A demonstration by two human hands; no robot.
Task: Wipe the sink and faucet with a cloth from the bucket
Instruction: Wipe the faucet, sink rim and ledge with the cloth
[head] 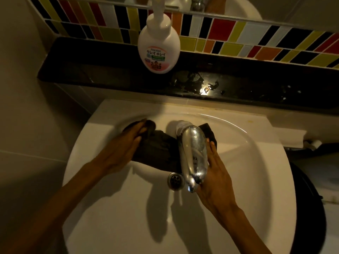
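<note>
A white sink [238, 171] fills the middle of the head view, with a chrome faucet [193, 153] reaching over its basin and a metal drain [175, 180] below the spout. A dark cloth [157, 151] runs behind and under the faucet, from the left rim of the basin to the faucet's right side. My left hand [124, 145] grips the cloth's left end against the basin. My right hand [214, 171] lies along the faucet's right side, fingertips on the cloth's right end [208, 131]. The bucket is out of view.
A white soap pump bottle [158, 46] stands on a wet black ledge [238, 83] behind the sink. Coloured tiles [229, 37] cover the wall above. A dark round object [311, 208] sits to the right of the sink.
</note>
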